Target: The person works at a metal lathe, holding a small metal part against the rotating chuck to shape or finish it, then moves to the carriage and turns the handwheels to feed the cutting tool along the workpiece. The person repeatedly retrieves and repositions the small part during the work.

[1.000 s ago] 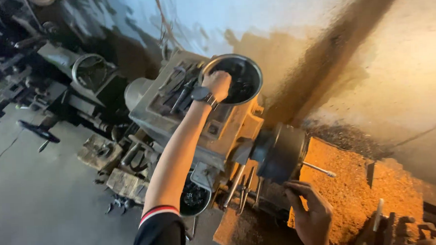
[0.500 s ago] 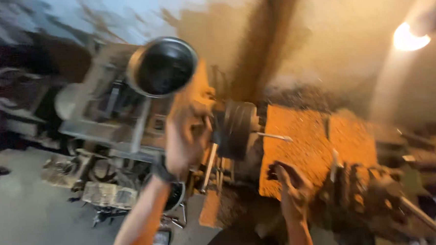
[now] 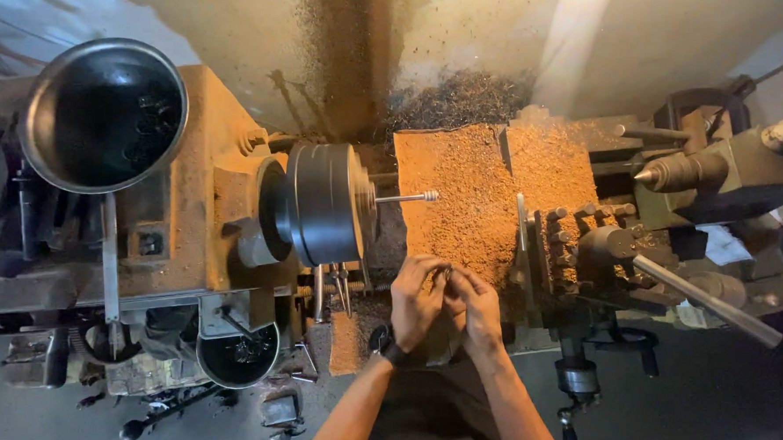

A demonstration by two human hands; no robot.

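Small dark part [image 3: 447, 273]: sitting between the fingertips of both hands, near edge of the lathe bed; shape too small to tell. Left hand [image 3: 415, 300], watch on wrist, and right hand [image 3: 476, 306]: touching each other, fingers curling inward and pinching the part together. Thin threaded rod [image 3: 405, 197]: projecting rightward from the round grey chuck [image 3: 323, 204], just beyond the hands. Sawdust-coloured chips [image 3: 461, 191]: covering the bed to the right of the chuck. Large metal bowl [image 3: 103, 114]: resting far left on the headstock. Tailstock [image 3: 715, 171]: pointing leftward, far right.
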